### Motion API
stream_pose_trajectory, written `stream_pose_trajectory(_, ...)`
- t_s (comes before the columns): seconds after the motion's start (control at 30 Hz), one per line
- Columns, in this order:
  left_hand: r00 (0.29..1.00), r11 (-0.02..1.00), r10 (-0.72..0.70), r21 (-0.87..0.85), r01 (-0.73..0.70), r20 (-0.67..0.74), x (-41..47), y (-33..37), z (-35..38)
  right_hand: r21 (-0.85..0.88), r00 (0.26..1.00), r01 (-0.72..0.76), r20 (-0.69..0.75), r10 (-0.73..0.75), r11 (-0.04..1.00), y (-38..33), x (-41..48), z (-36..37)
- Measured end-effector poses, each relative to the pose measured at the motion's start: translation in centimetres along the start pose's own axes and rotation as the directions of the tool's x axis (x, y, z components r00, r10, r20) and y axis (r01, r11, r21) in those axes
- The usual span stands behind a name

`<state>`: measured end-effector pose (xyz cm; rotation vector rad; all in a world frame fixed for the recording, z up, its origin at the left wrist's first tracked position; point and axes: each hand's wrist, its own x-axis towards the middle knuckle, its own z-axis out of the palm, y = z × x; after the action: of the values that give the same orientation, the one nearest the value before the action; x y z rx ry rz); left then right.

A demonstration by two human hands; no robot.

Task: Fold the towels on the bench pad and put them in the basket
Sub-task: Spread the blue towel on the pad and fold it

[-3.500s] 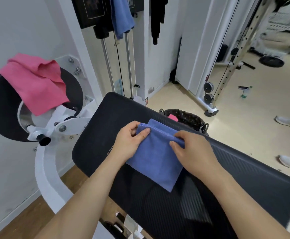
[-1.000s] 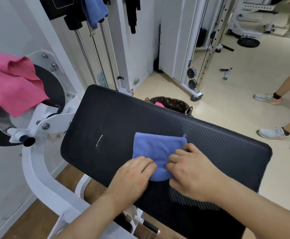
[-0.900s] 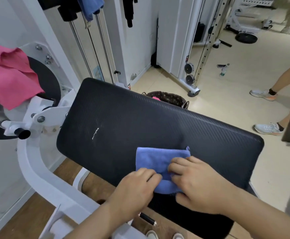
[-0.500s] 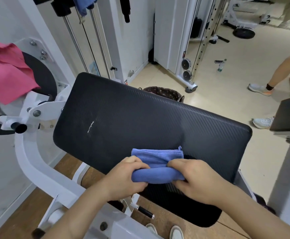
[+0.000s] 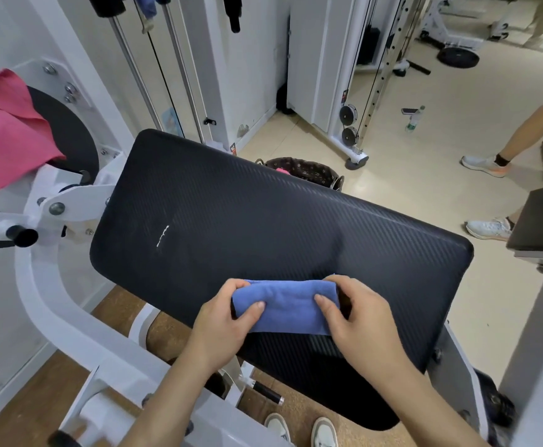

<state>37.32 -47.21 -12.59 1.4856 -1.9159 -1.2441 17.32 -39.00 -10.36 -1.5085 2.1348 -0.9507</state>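
Observation:
A blue towel (image 5: 288, 306), folded into a small thick bundle, is at the near edge of the black bench pad (image 5: 263, 227). My left hand (image 5: 225, 321) grips its left end, thumb on top. My right hand (image 5: 357, 317) grips its right end the same way. Beyond the pad's far edge a dark patterned basket (image 5: 305, 169) stands on the floor with something pink inside. A pink towel (image 5: 8, 133) is draped over the black round pad at the left.
White machine frame (image 5: 54, 311) runs along the left and below the pad. Another blue towel (image 5: 149, 3) hangs from the cable machine at the top. A person's legs and shoes (image 5: 486, 227) are at the right, near a water bottle (image 5: 413, 119).
The towel went from a flat rectangle to a small thick bundle, pulled toward the pad's near edge. Both hands moved from pressing it flat to gripping its ends.

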Motion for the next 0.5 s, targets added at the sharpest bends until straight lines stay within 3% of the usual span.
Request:
stream_pose_trajectory(0.2, 0.994, 0.999, -0.048, 0.009, 0.05, -0.097, 0.8, 0.5, 0.6, -0.148, 0.994, -0.082, -0.086, 0.069, 0.986, -1.1, 0.4, 1.2)
stream_pose_trajectory(0.3, 0.993, 0.997, -0.007, 0.071, 0.016, -0.118, 0.8, 1.1, 1.1, -0.237, 0.982, 0.003, -0.185, -0.048, 0.972, -0.7, 0.7, 0.8)
stream_pose_trajectory(0.4, 0.937, 0.938, 0.225, 0.319, -0.135, -0.266, 0.3, 1.0, 1.9, -0.294, 0.939, 0.188, -0.225, -0.259, 0.937, -0.1, 0.9, 0.6)
stream_pose_trajectory(0.5, 0.766, 0.699, 0.569, 0.667, -0.259, -0.298, -0.3, 0.8, 2.7, -0.409, 0.896, 0.346, -0.121, -0.426, 0.844, 0.2, 0.5, 1.1)
